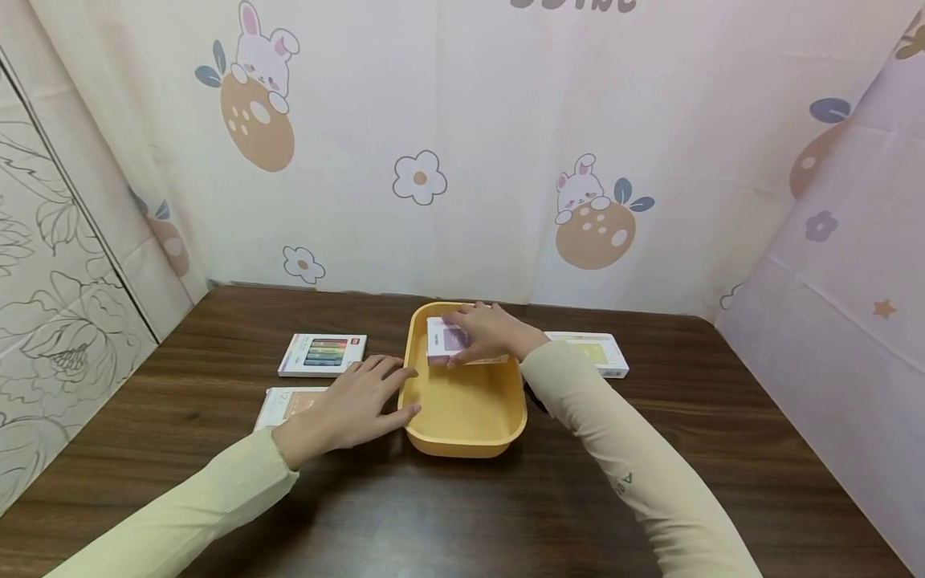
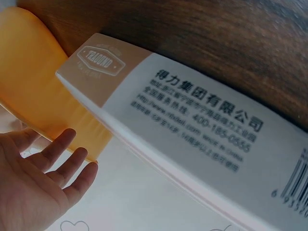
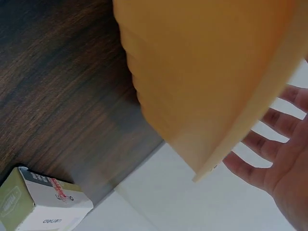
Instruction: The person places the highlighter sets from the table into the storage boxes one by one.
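A yellow plastic basket (image 1: pixel 462 409) stands in the middle of the table. At its far end, my right hand (image 1: pixel 499 331) grips a small white-and-purple box (image 1: pixel 442 341) across its width, thumb on the near side and fingers on the far side. In the right wrist view the basket wall (image 3: pixel 207 82) hides that box and part of the fingers (image 3: pixel 250 171). My left hand (image 1: pixel 354 405) has its fingers spread at the basket's left rim. Beneath the left wrist lies a white-and-tan box (image 1: pixel 278 408), seen close in the left wrist view.
Behind the left hand lies a white box (image 1: pixel 323 356) with a strip of coloured sticks on its front. To the basket's right, a white-and-yellow-green box (image 1: pixel 596 353) is partly covered by the right arm. A printed curtain (image 1: pixel 477 144) hangs behind the dark wooden table (image 1: pixel 433 514).
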`<state>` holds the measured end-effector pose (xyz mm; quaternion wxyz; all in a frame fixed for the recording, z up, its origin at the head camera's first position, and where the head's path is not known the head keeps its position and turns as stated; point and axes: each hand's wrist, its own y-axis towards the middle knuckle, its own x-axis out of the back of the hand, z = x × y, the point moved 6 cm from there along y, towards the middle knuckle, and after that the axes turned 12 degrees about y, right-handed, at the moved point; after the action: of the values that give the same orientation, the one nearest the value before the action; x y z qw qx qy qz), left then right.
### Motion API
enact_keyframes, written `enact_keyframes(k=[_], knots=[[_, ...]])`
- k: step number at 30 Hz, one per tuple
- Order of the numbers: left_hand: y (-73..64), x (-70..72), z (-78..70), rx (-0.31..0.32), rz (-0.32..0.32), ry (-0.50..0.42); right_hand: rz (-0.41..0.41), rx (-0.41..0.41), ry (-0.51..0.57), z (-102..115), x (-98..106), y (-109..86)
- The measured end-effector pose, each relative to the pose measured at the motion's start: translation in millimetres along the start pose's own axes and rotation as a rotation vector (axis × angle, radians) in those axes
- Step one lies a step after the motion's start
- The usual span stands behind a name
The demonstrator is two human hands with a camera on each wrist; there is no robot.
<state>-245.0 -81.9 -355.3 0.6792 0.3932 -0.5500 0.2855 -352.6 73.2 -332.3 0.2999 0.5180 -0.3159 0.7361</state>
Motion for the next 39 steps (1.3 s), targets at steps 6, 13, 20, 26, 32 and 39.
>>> enact_keyframes(k=[6, 13, 20, 26, 32, 39], knots=[[-0.3, 0.8, -0.4, -0.003, -0.001, -0.003, 0.037, -0.004, -0.023, 1.1, -6.6, 1.7], [-0.2, 0.9, -0.2, 0.004, 0.007, -0.008, 0.069, -0.011, -0.074, 0.8, -15.8, 3.3], [0.0, 0.1, 0.0, 0.007, 0.008, -0.006, 0.099, -0.043, -0.064, -0.4, -20.9, 4.7], [0.1, -0.1, -0.1, 0.006, 0.006, -0.007, 0.1, -0.05, -0.067, -0.3, -22.7, 6.8], [0.2, -0.8, 0.0, 0.001, 0.007, -0.002, 0.102, -0.063, -0.073, 0.7, -24.7, 6.8], [-0.5, -0.2, 0.2, 0.004, -0.004, -0.005, 0.111, -0.061, -0.118, 2.4, -26.5, 7.8]])
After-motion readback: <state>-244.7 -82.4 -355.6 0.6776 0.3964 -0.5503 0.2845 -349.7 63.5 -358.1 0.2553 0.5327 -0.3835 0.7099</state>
